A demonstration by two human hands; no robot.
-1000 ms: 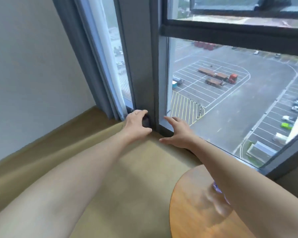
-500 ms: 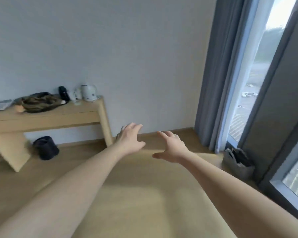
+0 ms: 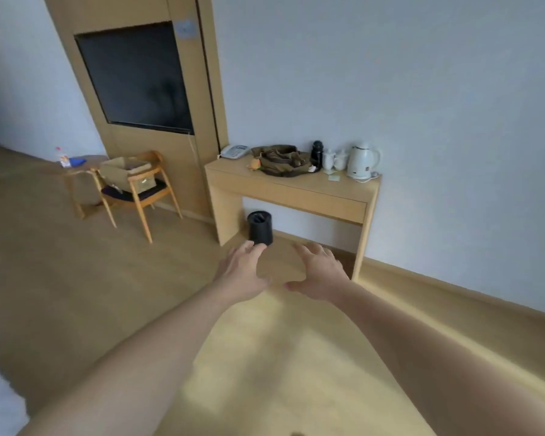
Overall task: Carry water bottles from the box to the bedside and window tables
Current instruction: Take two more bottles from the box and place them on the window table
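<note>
Tan carpet floor fills the near view; left hand & right hand reach fwd side by side, fingers spread, holding nothing. Beyond, black bin under bench w/ kettle; far left, cardboard box sits on chair.

No lettering, brand or number is legible anywhere in the room: the small plate on the wooden panel above the dark screen is blurred, and the telephone keys are too small.
</note>
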